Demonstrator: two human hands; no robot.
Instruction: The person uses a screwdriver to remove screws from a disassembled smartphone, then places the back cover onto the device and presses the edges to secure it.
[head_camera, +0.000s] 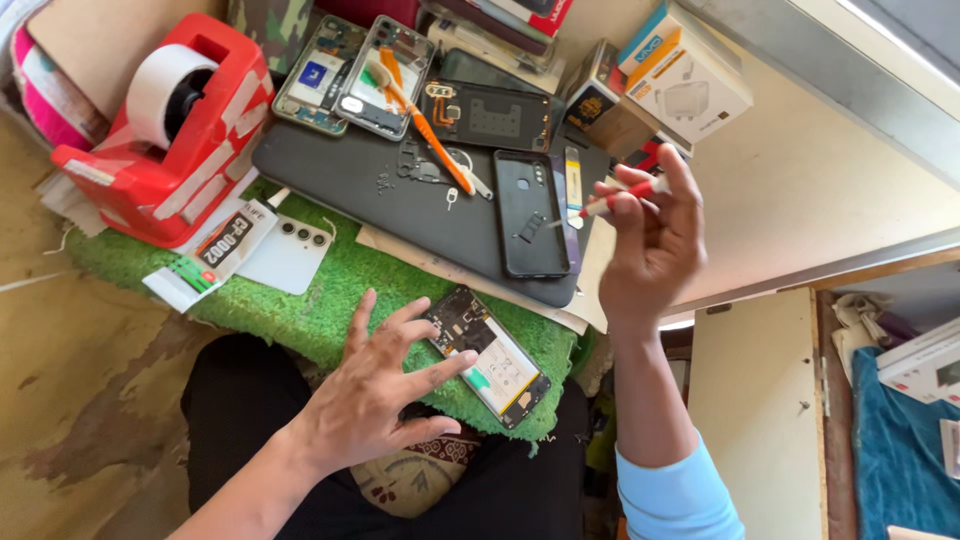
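The opened phone (487, 360), with its back removed so the circuit board and pale battery are bare, lies tilted on the fuzzy green mat (330, 290), close to the mat's near edge above our lap. Our left hand (375, 385) rests beside it with fingers spread and released, the fingertips touching its left side. Our right hand (650, 240) is lifted above the table edge and pinches a thin red and white screwdriver (608, 203), its tip pointing left toward the black back cover (530, 213). That cover, smooth and glossy, sits on a dark flat tablet (400, 200), together with small loose metal parts (415, 170) and an orange pry tool (435, 140). Behind them we see two more opened phones (360, 75) and a black inner frame (490, 115). On the left stands a bulky red tape dispenser (170, 130) with a white roll, and in front of it a white back cover (290, 255) with three camera holes lies on the mat. Cardboard boxes (680, 80) crowd the far right corner. The room between the opened phone and the tablet is narrow; to the right the pale table surface (800, 190) is open.
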